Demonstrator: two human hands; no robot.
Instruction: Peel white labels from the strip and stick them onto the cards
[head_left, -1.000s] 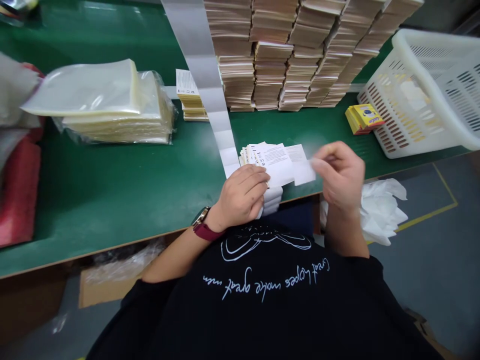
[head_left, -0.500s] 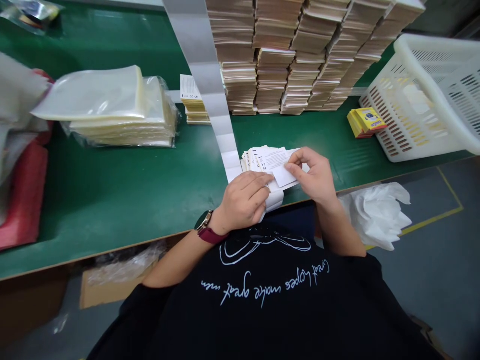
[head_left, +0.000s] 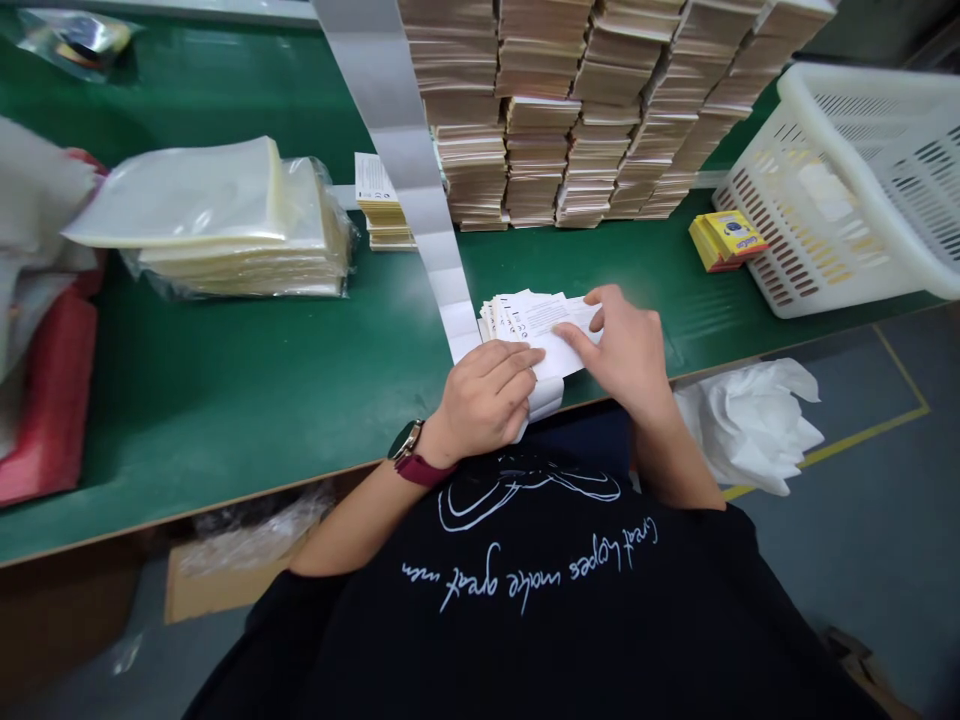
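A fanned stack of white printed cards (head_left: 525,312) lies at the near edge of the green table (head_left: 247,370). My left hand (head_left: 486,396), with a dark red watch on its wrist, has its fingers curled down on the stack's near side and on the white label strip (head_left: 420,190) that runs down from the top of the view. My right hand (head_left: 626,350) lies on the right part of the stack, fingers pressed flat on a white label on the top card.
Tall piles of tan cards (head_left: 570,110) stand at the back. A pile of clear bags (head_left: 225,220) lies at the left, a small card stack (head_left: 379,205) beside it. Yellow packets (head_left: 726,240) and a white basket (head_left: 847,180) sit at the right. Crumpled white paper (head_left: 750,420) hangs below the edge.
My right hand, which held a white label in the air to the right, has come left and down and now presses it onto the top card. My left hand has stayed put.
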